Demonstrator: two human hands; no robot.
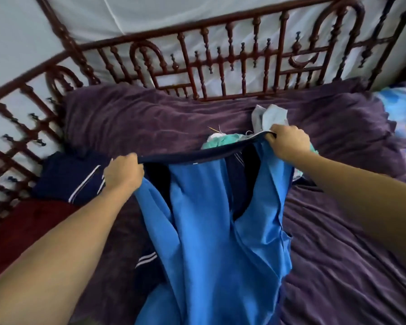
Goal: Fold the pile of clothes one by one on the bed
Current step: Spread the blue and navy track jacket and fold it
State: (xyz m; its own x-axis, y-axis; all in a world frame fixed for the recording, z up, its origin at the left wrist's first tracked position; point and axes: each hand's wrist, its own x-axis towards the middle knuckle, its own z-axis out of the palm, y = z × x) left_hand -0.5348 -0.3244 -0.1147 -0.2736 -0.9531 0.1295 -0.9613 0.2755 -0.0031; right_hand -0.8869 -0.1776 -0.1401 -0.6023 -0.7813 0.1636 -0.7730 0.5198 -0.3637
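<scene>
Over the purple bed (338, 266), left hand (123, 172) and right hand (288, 143) each gripping the blue garment's (209, 231) dark waistband

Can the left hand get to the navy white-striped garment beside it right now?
Likely, once freed: the left hand grips the blue garment, though nothing blocks the navy garment beside it.

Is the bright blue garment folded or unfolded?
Unfolded: left hand and right hand hold the bright blue garment up, hanging loose.
</scene>
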